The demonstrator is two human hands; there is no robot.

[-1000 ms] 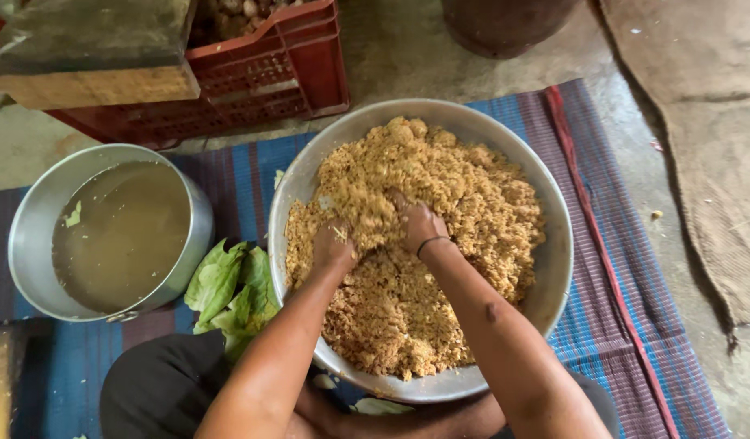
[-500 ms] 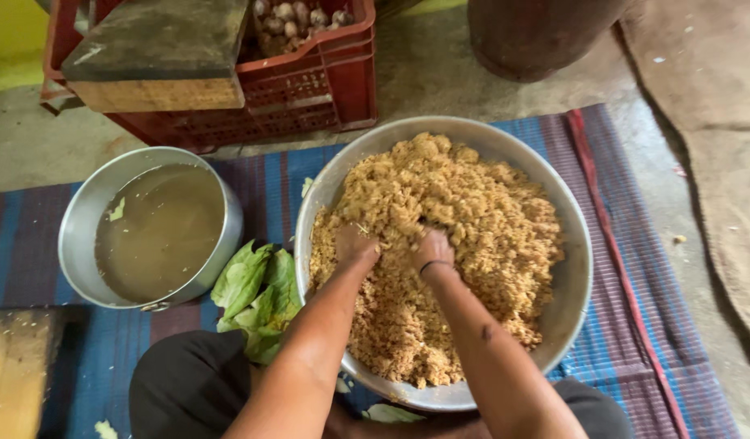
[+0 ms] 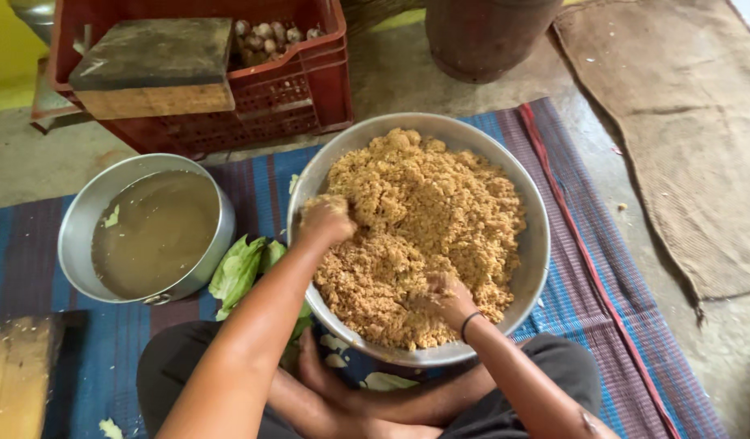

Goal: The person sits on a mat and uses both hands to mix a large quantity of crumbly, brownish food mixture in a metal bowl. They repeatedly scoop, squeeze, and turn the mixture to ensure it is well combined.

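Observation:
A wide steel bowl (image 3: pixel 531 213) rests tilted against my legs, heaped with a crumbly tan mixture (image 3: pixel 428 215). My left hand (image 3: pixel 326 219) is closed around a clump of the mixture at the bowl's left rim, coated in crumbs. My right hand (image 3: pixel 446 297) presses into the mixture near the front of the bowl, fingers sunk in it. A dark band circles my right wrist.
A steel pot of cloudy brown liquid (image 3: pixel 151 229) stands at the left on a striped blue mat (image 3: pixel 590 276). Green leaves (image 3: pixel 241 268) lie between pot and bowl. A red crate (image 3: pixel 290 89) with a wooden block (image 3: pixel 154 69) stands behind; a dark drum (image 3: pixel 489 32) and brown mat (image 3: pixel 684 138) lie to the right.
My hands were side by side in the middle of the mixture. The left one has moved to the left rim with a clump, and the right one has drawn back towards me.

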